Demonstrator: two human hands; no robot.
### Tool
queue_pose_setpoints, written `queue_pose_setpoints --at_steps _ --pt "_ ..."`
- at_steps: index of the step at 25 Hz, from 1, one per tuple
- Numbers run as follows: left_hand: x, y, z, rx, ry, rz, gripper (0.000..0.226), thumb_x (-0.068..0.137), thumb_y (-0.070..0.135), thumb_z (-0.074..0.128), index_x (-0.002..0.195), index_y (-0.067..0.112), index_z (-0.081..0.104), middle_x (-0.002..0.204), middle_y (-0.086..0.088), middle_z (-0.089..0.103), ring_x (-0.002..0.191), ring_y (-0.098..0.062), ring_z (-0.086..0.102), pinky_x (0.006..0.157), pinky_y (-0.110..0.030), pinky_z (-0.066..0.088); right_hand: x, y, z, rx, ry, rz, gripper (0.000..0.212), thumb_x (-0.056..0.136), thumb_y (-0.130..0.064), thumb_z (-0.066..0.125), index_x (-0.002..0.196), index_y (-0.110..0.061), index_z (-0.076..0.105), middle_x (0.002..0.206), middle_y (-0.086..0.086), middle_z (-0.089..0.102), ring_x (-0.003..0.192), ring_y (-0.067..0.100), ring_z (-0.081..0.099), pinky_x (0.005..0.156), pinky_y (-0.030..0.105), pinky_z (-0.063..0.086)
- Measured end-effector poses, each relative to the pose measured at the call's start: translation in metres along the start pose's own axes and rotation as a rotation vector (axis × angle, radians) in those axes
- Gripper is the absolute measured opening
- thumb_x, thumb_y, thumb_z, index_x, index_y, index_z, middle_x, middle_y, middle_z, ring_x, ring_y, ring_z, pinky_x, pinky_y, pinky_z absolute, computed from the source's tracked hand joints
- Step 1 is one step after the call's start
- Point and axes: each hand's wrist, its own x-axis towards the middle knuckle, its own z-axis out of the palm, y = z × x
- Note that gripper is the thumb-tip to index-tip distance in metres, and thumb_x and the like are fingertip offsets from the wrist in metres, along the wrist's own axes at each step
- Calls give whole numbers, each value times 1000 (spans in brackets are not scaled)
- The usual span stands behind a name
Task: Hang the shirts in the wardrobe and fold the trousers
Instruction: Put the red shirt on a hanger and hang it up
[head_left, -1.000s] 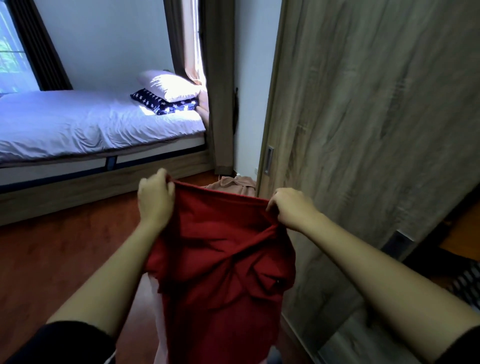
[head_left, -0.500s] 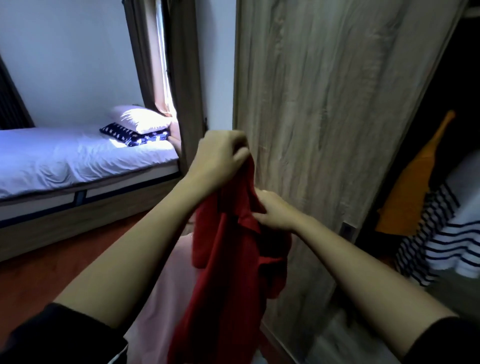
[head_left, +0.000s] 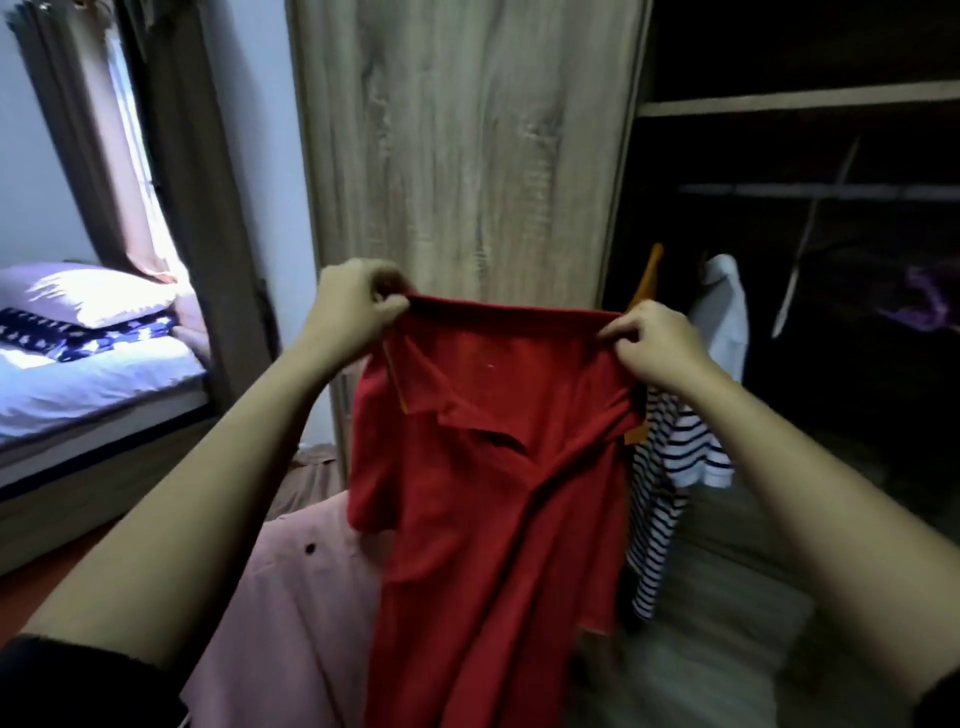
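Red shirt (head_left: 498, 467), bunched up 0.5 s ago, is now pulled flat. Left hand (head_left: 358, 306) and right hand (head_left: 649, 345) each pinch a top corner. It hangs before the open wardrobe (head_left: 800, 101), beside a striped shirt (head_left: 670, 467). Probably needs a hanger next.

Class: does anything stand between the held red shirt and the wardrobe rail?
No barrier shows. The red shirt is before the door panel; the rail lies rightward in the open section, a striped shirt hanging close by.
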Motion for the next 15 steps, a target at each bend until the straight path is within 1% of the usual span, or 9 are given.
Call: queue_pose_setpoints --at_steps 1,3,5,7,8,10,11,13,15 --pt "2 7 8 -17 -56 36 22 73 9 57 88 9 73 83 -10 72 76 -21 63 70 -27 43 -3 10 -8 -30 -90 114 31 78 -12 59 102 -26 73 111 3 67 107 22 60 91 28 46" --pt "13 9 22 -38 -15 0 23 71 8 57 88 16 72 90 -5 72 85 -21 65 75 -27 44 -14 15 -14 -28 -241 202 31 76 -12 64 101 -27 73 111 -1 69 105 18 62 89 24 46" --pt "20 5 37 -65 1 -23 24 70 7 53 85 19 68 94 -5 72 93 -23 66 80 -32 47 -26 15 -22 -7 -134 264 29 77 -8 58 93 -25 76 104 -4 72 103 17 63 87 23 45" --pt "20 14 58 -147 -107 164 23 69 8 46 83 17 62 95 -8 71 93 -24 66 77 -31 45 -40 26 -39 -95 53 296 30 78 -8 54 87 -26 76 104 -4 71 106 21 61 88 28 45" --pt "17 22 67 -168 -172 301 22 68 9 43 82 15 60 97 -11 70 94 -24 65 77 -30 45 -47 32 -45 -160 81 291 32 77 -9 53 87 -30 75 109 -5 68 108 23 58 88 30 45" --pt "13 39 85 -145 -230 523 27 71 16 41 80 7 65 102 -16 70 92 -27 64 77 -30 45 -61 45 -58 -265 -38 301 39 77 -10 52 95 -39 72 121 -8 59 116 23 53 89 33 45" --pt "15 45 96 -79 -203 588 32 71 21 41 79 7 69 101 -17 70 87 -30 65 75 -31 46 -67 50 -61 -280 -119 327 42 76 -13 53 102 -41 69 126 -8 58 118 25 53 90 34 45" --pt "17 62 114 84 -112 556 30 76 22 44 79 6 70 92 -19 69 79 -37 64 66 -38 48 -73 56 -62 -150 -148 416 35 77 -24 55 105 -39 69 123 -1 64 114 28 57 93 34 46" --pt "10 89 139 221 -63 396 15 78 15 58 82 3 64 87 -18 64 78 -38 60 54 -40 48 -76 66 -64 -76 -36 450 23 84 -36 55 91 -28 75 102 4 72 106 28 61 89 31 46"
